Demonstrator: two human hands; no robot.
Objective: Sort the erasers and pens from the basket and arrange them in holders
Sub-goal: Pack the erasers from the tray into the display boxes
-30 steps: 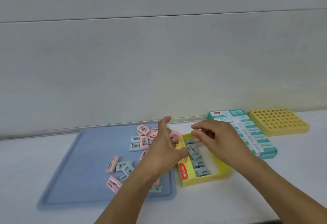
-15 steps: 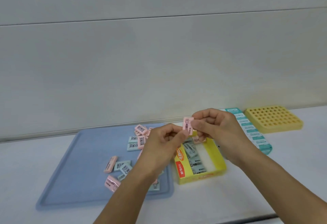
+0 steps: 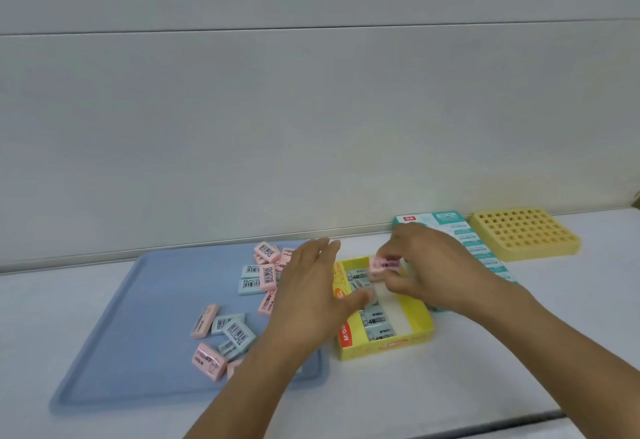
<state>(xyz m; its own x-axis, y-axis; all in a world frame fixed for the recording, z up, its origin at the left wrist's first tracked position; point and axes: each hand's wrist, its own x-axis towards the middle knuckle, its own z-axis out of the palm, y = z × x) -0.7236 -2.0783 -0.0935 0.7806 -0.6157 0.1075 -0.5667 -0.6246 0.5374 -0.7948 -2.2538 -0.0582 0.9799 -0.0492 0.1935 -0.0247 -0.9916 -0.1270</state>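
Observation:
My right hand [image 3: 429,265] pinches a pink eraser [image 3: 383,263] low over the far end of the yellow eraser box [image 3: 420,314]. The box holds a row of pale blue erasers [image 3: 375,320] along its left side. My left hand [image 3: 311,296] hovers with straight fingers beside the box's left wall, holding nothing. Several pink and pale blue erasers [image 3: 263,274] lie loose on the blue tray [image 3: 138,334] to the left; some are hidden under my left arm.
A teal-and-white eraser box [image 3: 481,248] lies behind my right hand. A yellow holder with a grid of holes [image 3: 524,234] stands at the far right near the wall. The white table's front edge runs along the bottom.
The pink eraser, held up between both hands before, has come down to the yellow box in my right hand. My left hand let go of it and opened.

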